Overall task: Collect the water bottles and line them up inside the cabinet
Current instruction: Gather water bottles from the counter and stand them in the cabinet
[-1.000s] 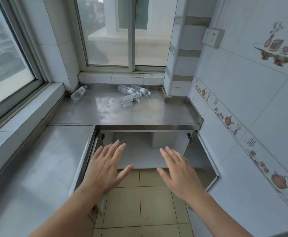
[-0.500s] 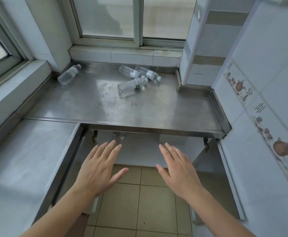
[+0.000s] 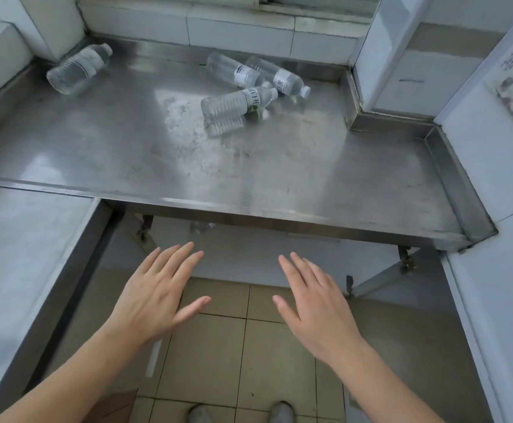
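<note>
A: Entry. Both hands out in front of the worktop point(image 3: 279, 166), just short of its front edge. Left hand point(image 3: 154, 296) flat, fingers straight, nothing in its grip. Right hand point(image 3: 316, 303) the same: spread, nothing in it.

B: Bottles?

A: Four, all lying on their sides on the worktop. One bottle point(image 3: 78, 68) alone in the back left corner. Three near the back edge, right of middle: back bottle point(image 3: 233, 70), right bottle point(image 3: 279, 76) with cap toward the right edge, front bottle point(image 3: 236, 102) nearest the hands. The three touch or nearly so.

B: Why empty palms?

A: Judgement: ready for a reach, none yet collected. Cabinet point(image 3: 249, 254) lies open under the worktop. Something pale just under the front edge; too blurred to identify.

B: Risk?

A: Round bottles on smooth steel may roll when nudged.
</note>
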